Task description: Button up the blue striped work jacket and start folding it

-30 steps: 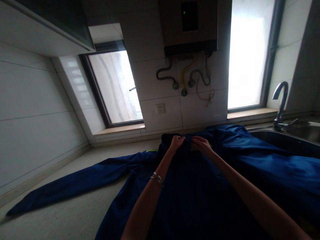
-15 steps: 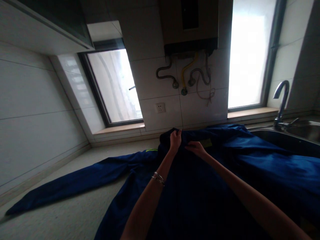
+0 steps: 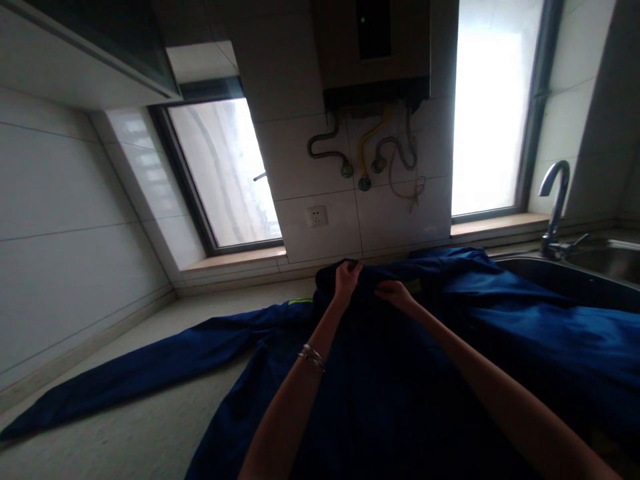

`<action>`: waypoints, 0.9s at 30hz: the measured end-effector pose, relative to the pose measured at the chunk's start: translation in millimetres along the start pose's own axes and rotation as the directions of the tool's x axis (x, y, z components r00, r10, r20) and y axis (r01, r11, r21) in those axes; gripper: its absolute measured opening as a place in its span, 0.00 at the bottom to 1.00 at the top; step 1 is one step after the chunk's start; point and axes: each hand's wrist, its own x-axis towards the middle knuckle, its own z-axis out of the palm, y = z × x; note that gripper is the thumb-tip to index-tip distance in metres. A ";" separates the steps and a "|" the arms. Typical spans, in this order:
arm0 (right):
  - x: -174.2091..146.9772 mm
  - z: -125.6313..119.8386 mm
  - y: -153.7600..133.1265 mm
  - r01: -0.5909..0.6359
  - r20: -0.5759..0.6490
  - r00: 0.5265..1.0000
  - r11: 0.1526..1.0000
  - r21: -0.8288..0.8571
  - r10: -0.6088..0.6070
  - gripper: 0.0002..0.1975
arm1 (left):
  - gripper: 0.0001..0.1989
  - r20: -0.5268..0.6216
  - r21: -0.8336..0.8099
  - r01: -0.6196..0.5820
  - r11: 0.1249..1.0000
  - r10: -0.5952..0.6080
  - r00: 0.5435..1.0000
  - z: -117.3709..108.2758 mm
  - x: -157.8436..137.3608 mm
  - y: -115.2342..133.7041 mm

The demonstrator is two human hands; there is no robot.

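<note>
A dark blue jacket [image 3: 380, 373] with yellow-green strips lies spread across the counter. One long sleeve [image 3: 150, 367] stretches out to the left; the other side reaches over toward the sink. At the collar end near the wall, my left hand [image 3: 346, 280], with bracelets on its wrist, is closed in a pinch on the jacket's collar. Just to the right, my right hand [image 3: 396, 293] is closed with its fingertips pressed together on the jacket's front, beside a dull green strip [image 3: 413, 286]. The dim light hides the fine detail between the fingers.
A metal faucet [image 3: 556, 207] and a sink [image 3: 607, 263] stand at the right. Above the counter, a water heater [image 3: 340, 53] with pipes hangs on the tiled wall, near a socket [image 3: 317, 216]. Pale countertop [image 3: 165, 427] shows at the left, under a wall cabinet [image 3: 90, 60].
My right hand has shifted slightly right along the jacket, a little farther from my left hand. My left hand stays at the collar. The whole view has shifted slightly.
</note>
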 end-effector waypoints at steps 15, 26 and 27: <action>3.6 -1.2 -3.9 0.094 -0.050 0.994 0.996 -0.001 -0.094 0.18 | 0.05 0.185 0.286 -0.318 0.904 0.274 0.944 -2.1 -1.7 -2.1; -0.9 -16.1 -42.5 0.234 -0.238 0.910 0.895 -0.381 -0.339 0.11 | 0.07 0.455 0.153 -0.427 0.891 0.320 0.831 -1.7 -4.3 -9.4; 2.9 -16.2 -51.2 0.219 -0.275 0.892 0.874 -0.433 -0.359 0.12 | 0.07 0.515 0.130 -0.432 0.893 0.311 0.799 -2.0 -3.9 -9.8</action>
